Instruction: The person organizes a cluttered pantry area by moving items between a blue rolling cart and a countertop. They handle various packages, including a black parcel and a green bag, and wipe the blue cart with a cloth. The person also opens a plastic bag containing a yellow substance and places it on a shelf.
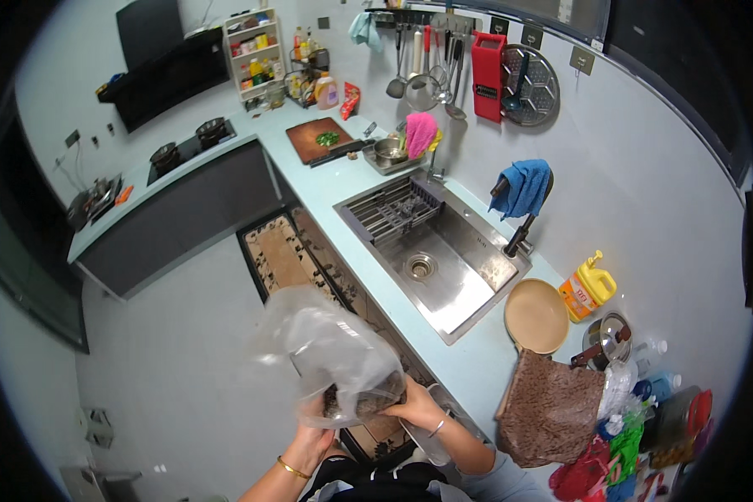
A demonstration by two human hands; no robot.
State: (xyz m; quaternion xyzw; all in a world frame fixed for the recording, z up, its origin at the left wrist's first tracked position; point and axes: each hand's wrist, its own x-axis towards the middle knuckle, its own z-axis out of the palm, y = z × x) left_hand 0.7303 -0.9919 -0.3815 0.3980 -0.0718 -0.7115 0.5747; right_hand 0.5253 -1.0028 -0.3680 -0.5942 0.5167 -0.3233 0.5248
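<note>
Both of my hands grip a clear plastic bag (335, 339) in front of my body, off the counter's near edge. My left hand (313, 428), with a gold bangle at its wrist, closes on the bag's lower left side. On the lower right side, my right hand (416, 407) has its fingers wrapped round the bag, partly hidden by it. Something dark and clumpy shows through the plastic at the bottom; its kind I cannot make out. The bag's upper part billows out and is slightly blurred. Beneath my right forearm, a clear plastic container (433, 445) is partly visible.
The counter holds a steel sink (468, 289) with a drying rack (397, 209), a tan frying pan (536, 316), a yellow bottle (588, 289), and a brown cloth (552, 406). Farther off, chopped greens lie on a cutting board (309, 134). A patterned mat (284, 247) covers some floor.
</note>
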